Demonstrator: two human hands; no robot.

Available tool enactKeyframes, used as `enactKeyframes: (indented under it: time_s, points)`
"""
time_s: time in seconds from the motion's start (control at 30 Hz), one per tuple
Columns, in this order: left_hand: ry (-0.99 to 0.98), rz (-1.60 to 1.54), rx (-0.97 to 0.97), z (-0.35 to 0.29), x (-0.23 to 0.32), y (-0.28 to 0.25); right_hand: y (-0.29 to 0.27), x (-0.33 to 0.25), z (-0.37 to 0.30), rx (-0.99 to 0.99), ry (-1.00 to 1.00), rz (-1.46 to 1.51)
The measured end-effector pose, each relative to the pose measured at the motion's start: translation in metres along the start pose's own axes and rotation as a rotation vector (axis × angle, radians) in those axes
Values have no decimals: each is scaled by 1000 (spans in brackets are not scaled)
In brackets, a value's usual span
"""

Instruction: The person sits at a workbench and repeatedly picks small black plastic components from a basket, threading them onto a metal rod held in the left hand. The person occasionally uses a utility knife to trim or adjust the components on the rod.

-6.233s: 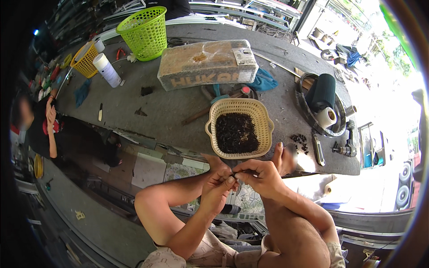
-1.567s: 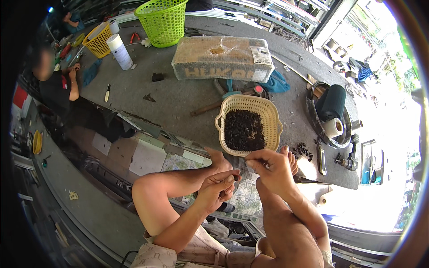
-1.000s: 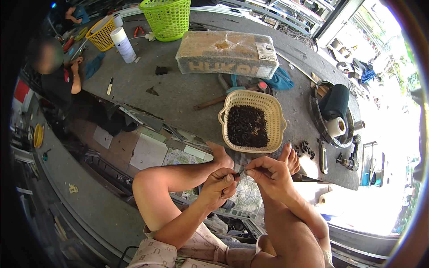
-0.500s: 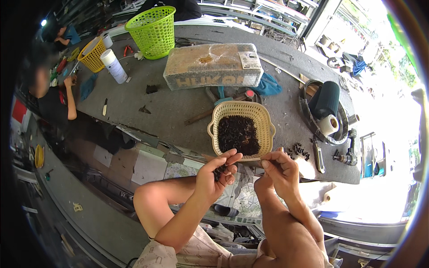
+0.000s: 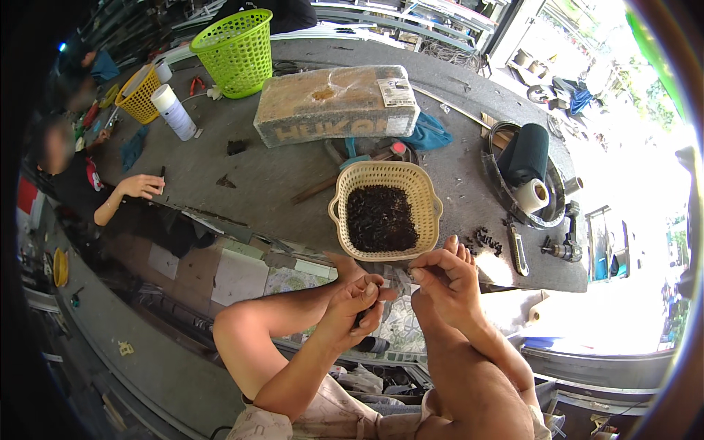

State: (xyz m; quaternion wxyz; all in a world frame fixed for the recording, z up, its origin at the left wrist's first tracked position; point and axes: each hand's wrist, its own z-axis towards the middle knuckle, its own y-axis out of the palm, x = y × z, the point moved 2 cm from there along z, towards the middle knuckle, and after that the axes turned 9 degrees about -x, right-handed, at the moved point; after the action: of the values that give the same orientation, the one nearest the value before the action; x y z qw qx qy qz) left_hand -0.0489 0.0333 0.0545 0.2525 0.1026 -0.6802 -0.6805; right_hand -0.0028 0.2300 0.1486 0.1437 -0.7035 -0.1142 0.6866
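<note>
1. The small dark part (image 5: 361, 320) sits in the curled fingers (image 5: 367, 290) of the left hand (image 5: 352, 308), just off the near edge of the counter (image 5: 279, 176); too little of it shows to tell its kind.
2. The right hand (image 5: 447, 282) hangs just beside the left, at its 3 o'clock; its thumb and forefinger are pinched narrow at the tips, and I cannot tell whether anything is between them; the other fingers fan out toward the counter edge.
3. At 12 o'clock from both hands stands a cream plastic basket (image 5: 345, 192) with two handles, on the counter, holding a heap of small black pieces (image 5: 380, 218).
4. A few loose black pieces (image 5: 485, 239) lie on the counter at 3 o'clock from the basket; just beyond them lies a metal tool (image 5: 518, 249).
5. At 12 o'clock from the basket lies a long brick-shaped block wrapped in clear film (image 5: 337, 103); a blue cloth (image 5: 429, 136) is tucked against its right end.
6. Farther out, at 10 o'clock, stand a green mesh basket (image 5: 236, 51), a white spray can (image 5: 174, 111) and a yellow basket (image 5: 139, 95).
7. At 2 o'clock a black roll (image 5: 528, 152) and a white tape roll (image 5: 534, 195) rest in a ring.
8. Another person sits at the counter's left end, one hand (image 5: 143, 185) on it.
</note>
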Motion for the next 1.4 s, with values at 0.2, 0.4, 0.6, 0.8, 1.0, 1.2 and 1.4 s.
enactKeyframes:
  time_s: [0.2, 0.4, 0.6, 0.8, 1.0, 1.2, 1.4]
  points:
    - [20, 84, 168, -6, -11, 1, 3, 0, -3, -6, 117, 2]
    - [52, 188, 264, -3, -9, 14, 7, -3, -1, -44, 127, -97]
    - [131, 248, 199, -1, -11, 11, 12, 1, -1, -82, 145, -83]
    - [128, 300, 194, -1, -13, 6, 17, 4, 0, -134, 78, -95]
    - [185, 339, 222, 0, -15, 6, 16, 0, 1, -183, 85, -33]
    - [178, 436, 287, -2, -16, 7, 15, 1, 1, -193, 41, -91]
    - [172, 537, 373, -1, -18, 13, 19, 11, 2, -175, 58, -103]
